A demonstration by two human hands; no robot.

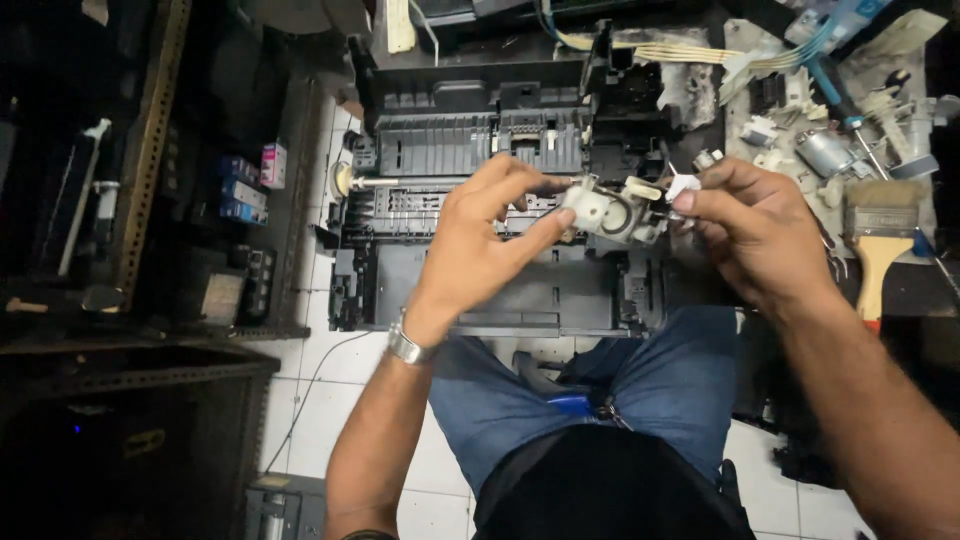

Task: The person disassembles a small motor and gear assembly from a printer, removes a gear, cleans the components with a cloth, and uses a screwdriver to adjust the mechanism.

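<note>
Both hands, left [480, 235] and right [745, 225], pinch a white plastic assembly [610, 212] between them above the printer chassis [480, 250].

A small white and grey plastic mechanism block with a dark ring-shaped part on its face [607, 212] is held up in the air between both hands, above the opened black plastic printer chassis [480, 210]. It sits roughly level, its boxy white end towards the left hand [480, 235], which pinches it with thumb and forefinger. The right hand [745, 225] grips a small white tab [684, 186] at its other end.
</note>
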